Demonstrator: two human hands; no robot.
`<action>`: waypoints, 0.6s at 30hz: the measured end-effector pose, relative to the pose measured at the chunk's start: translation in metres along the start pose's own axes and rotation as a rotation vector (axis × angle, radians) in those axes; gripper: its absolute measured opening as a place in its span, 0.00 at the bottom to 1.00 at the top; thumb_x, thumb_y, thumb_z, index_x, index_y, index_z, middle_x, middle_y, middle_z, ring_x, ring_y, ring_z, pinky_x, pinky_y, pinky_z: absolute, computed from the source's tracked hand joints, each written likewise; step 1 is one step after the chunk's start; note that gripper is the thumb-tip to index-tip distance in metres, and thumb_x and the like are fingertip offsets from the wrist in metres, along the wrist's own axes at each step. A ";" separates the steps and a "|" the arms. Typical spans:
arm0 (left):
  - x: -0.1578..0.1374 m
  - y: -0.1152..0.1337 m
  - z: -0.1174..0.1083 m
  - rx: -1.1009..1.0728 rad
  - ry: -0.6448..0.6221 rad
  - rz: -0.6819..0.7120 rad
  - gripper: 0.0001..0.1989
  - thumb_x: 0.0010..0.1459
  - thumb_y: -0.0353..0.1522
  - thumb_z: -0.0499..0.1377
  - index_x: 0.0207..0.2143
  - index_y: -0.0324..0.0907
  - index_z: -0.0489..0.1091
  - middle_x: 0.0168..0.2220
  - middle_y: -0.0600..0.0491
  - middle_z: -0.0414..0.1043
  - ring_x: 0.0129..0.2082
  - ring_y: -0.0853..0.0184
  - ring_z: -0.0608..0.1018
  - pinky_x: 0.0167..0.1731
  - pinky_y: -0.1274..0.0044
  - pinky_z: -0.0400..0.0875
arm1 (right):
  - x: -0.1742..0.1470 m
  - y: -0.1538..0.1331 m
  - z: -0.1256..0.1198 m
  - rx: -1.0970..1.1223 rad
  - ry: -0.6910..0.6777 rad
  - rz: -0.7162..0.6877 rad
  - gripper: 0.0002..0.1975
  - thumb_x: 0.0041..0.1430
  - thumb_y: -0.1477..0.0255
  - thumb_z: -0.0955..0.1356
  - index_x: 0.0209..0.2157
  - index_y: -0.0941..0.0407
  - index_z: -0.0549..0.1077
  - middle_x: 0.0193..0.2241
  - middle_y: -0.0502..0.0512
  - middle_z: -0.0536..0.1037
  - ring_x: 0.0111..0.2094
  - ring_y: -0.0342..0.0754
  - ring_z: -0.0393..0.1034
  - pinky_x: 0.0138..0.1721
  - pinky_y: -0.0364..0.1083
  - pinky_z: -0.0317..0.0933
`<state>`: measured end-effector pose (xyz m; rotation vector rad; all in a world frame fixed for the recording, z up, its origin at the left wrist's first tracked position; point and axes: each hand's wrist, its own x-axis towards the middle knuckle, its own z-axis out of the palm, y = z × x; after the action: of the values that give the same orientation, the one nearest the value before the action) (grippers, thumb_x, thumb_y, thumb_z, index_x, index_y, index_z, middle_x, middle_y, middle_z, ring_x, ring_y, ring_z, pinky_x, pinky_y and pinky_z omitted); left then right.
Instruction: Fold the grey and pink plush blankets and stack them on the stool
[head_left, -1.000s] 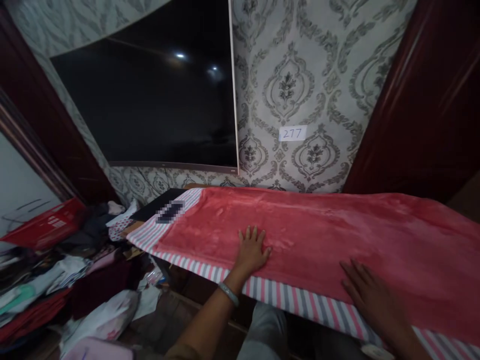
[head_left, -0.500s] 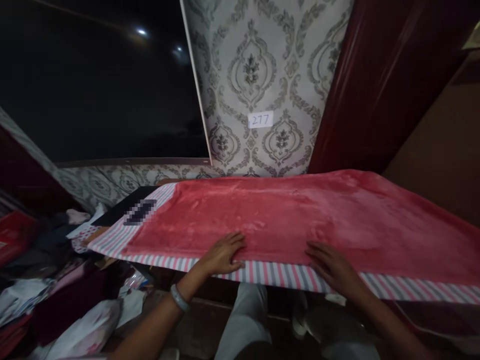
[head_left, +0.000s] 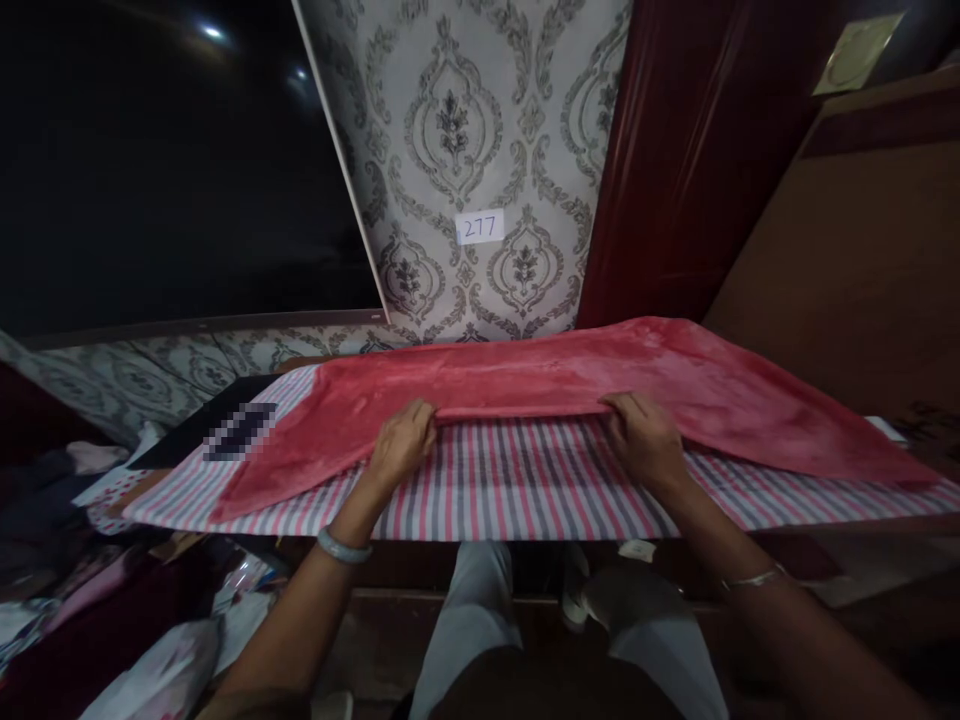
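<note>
A red plush blanket (head_left: 495, 375) lies spread over a striped cloth (head_left: 510, 490) of pink, grey and white. My left hand (head_left: 405, 440) pinches the blanket's near edge left of centre. Further right, my right hand (head_left: 643, 435) grips the same edge. Between the two hands the edge is lifted and pulled taut, and the stripes show beneath it. On both sides the edge slopes down onto the striped cloth. The thumbs are partly hidden.
A large dark television (head_left: 180, 170) stands at the left, by the patterned wall (head_left: 450, 130) with a paper marked 277 (head_left: 480, 226). A pixelated dark object (head_left: 240, 432) rests on the cloth's left end. Clothes and bags (head_left: 165, 670) are piled on the floor at lower left.
Both hands have gone from lying on the blanket to gripping its near edge. That edge is now raised and drawn away from me, baring more striped cloth. The view has shifted slightly right.
</note>
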<state>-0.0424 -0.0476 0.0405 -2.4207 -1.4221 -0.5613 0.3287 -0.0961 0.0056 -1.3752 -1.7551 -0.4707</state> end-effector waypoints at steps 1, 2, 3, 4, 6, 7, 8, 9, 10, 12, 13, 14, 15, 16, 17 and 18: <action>-0.001 0.000 -0.003 -0.001 0.008 0.008 0.12 0.61 0.24 0.49 0.43 0.42 0.68 0.39 0.48 0.72 0.40 0.63 0.76 0.42 0.73 0.70 | 0.000 0.000 -0.002 0.007 -0.010 0.005 0.14 0.64 0.76 0.59 0.44 0.56 0.75 0.37 0.59 0.77 0.42 0.54 0.70 0.48 0.54 0.64; -0.002 0.001 -0.005 -0.003 0.008 0.012 0.12 0.61 0.24 0.49 0.42 0.42 0.68 0.39 0.48 0.72 0.40 0.63 0.76 0.42 0.73 0.70 | -0.001 0.000 -0.004 0.017 -0.015 0.006 0.14 0.64 0.76 0.59 0.44 0.56 0.74 0.38 0.59 0.77 0.43 0.54 0.70 0.48 0.54 0.64; -0.006 0.001 -0.006 -0.007 -0.003 0.017 0.11 0.61 0.25 0.49 0.42 0.42 0.68 0.38 0.49 0.72 0.40 0.63 0.76 0.42 0.73 0.70 | -0.006 0.001 -0.005 0.026 -0.020 0.003 0.14 0.64 0.75 0.59 0.45 0.56 0.74 0.38 0.58 0.77 0.43 0.54 0.70 0.49 0.54 0.64; -0.011 0.002 -0.004 -0.012 -0.023 0.027 0.10 0.62 0.25 0.49 0.41 0.42 0.68 0.38 0.49 0.72 0.40 0.63 0.76 0.42 0.72 0.70 | -0.013 0.003 -0.005 0.033 -0.028 -0.002 0.14 0.64 0.75 0.59 0.45 0.56 0.75 0.38 0.58 0.77 0.43 0.54 0.70 0.49 0.54 0.64; -0.026 0.005 0.003 -0.028 -0.097 0.074 0.10 0.62 0.25 0.50 0.41 0.42 0.68 0.38 0.49 0.73 0.39 0.63 0.76 0.41 0.73 0.70 | -0.032 0.007 -0.002 0.036 -0.067 -0.015 0.14 0.65 0.73 0.60 0.44 0.55 0.75 0.37 0.59 0.77 0.41 0.54 0.71 0.46 0.53 0.66; -0.036 0.006 0.009 -0.035 -0.141 0.108 0.10 0.62 0.25 0.50 0.41 0.42 0.69 0.38 0.49 0.73 0.39 0.63 0.76 0.40 0.73 0.70 | -0.045 0.010 0.000 0.036 -0.100 -0.028 0.13 0.65 0.73 0.60 0.43 0.55 0.75 0.36 0.59 0.77 0.40 0.53 0.71 0.45 0.52 0.66; -0.046 0.007 0.016 -0.042 -0.183 0.145 0.10 0.62 0.25 0.51 0.41 0.42 0.69 0.38 0.49 0.74 0.38 0.63 0.76 0.40 0.73 0.71 | -0.057 0.012 0.002 0.038 -0.139 -0.043 0.13 0.66 0.73 0.60 0.42 0.55 0.75 0.36 0.59 0.77 0.38 0.53 0.72 0.43 0.51 0.67; -0.056 0.008 0.023 -0.049 -0.209 0.178 0.10 0.62 0.25 0.51 0.41 0.42 0.69 0.38 0.49 0.74 0.38 0.63 0.77 0.39 0.72 0.71 | -0.070 0.014 0.005 0.048 -0.182 -0.063 0.14 0.66 0.73 0.59 0.42 0.55 0.75 0.36 0.59 0.77 0.38 0.52 0.72 0.41 0.50 0.67; -0.066 0.009 0.030 -0.061 -0.223 0.211 0.09 0.62 0.25 0.51 0.41 0.42 0.69 0.39 0.48 0.75 0.38 0.62 0.77 0.40 0.72 0.71 | -0.081 0.016 0.007 0.064 -0.220 -0.078 0.14 0.66 0.73 0.59 0.42 0.55 0.75 0.36 0.59 0.78 0.38 0.52 0.72 0.41 0.50 0.68; -0.082 0.011 0.043 -0.090 -0.195 0.236 0.10 0.63 0.26 0.51 0.42 0.43 0.70 0.40 0.48 0.75 0.41 0.61 0.77 0.42 0.70 0.72 | -0.100 0.020 0.011 0.106 -0.267 -0.077 0.15 0.67 0.74 0.58 0.42 0.55 0.76 0.37 0.59 0.78 0.39 0.52 0.73 0.41 0.50 0.69; -0.088 0.013 0.047 -0.107 -0.167 0.226 0.11 0.64 0.26 0.51 0.44 0.44 0.70 0.41 0.48 0.75 0.42 0.60 0.77 0.43 0.69 0.72 | -0.106 0.022 0.013 0.130 -0.279 -0.060 0.15 0.67 0.73 0.58 0.42 0.55 0.76 0.38 0.59 0.79 0.40 0.52 0.74 0.42 0.51 0.69; -0.092 0.014 0.049 -0.126 -0.138 0.211 0.11 0.64 0.27 0.51 0.44 0.44 0.70 0.42 0.48 0.75 0.44 0.60 0.77 0.45 0.68 0.72 | -0.111 0.025 0.014 0.155 -0.286 -0.038 0.15 0.67 0.72 0.59 0.42 0.54 0.76 0.38 0.59 0.79 0.41 0.52 0.74 0.43 0.52 0.70; -0.095 0.016 0.050 -0.143 -0.113 0.193 0.11 0.64 0.27 0.50 0.45 0.45 0.70 0.43 0.48 0.75 0.45 0.60 0.77 0.46 0.67 0.72 | -0.115 0.027 0.016 0.180 -0.289 -0.014 0.15 0.66 0.71 0.59 0.41 0.54 0.76 0.38 0.59 0.79 0.41 0.53 0.74 0.43 0.52 0.70; -0.097 0.018 0.050 -0.157 -0.098 0.179 0.11 0.65 0.28 0.51 0.45 0.45 0.70 0.43 0.48 0.75 0.45 0.60 0.76 0.47 0.67 0.72 | -0.118 0.031 0.017 0.201 -0.288 0.010 0.15 0.66 0.70 0.59 0.41 0.54 0.77 0.38 0.59 0.79 0.41 0.53 0.75 0.44 0.53 0.71; -0.098 0.018 0.049 -0.165 -0.093 0.170 0.11 0.65 0.29 0.51 0.45 0.45 0.70 0.43 0.47 0.74 0.45 0.60 0.76 0.48 0.67 0.72 | -0.122 0.035 0.019 0.214 -0.286 0.034 0.15 0.66 0.68 0.60 0.40 0.53 0.77 0.38 0.60 0.79 0.41 0.54 0.75 0.44 0.54 0.71; -0.098 0.018 0.047 -0.164 -0.098 0.160 0.10 0.65 0.29 0.51 0.45 0.45 0.70 0.44 0.47 0.74 0.46 0.60 0.76 0.48 0.67 0.72 | -0.126 0.040 0.021 0.223 -0.282 0.055 0.15 0.65 0.66 0.60 0.39 0.53 0.78 0.37 0.60 0.80 0.41 0.55 0.75 0.43 0.54 0.71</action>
<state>-0.0610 -0.1123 -0.0472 -2.6955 -1.2472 -0.5471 0.3639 -0.1442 -0.1138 -1.3751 -1.9221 -0.0481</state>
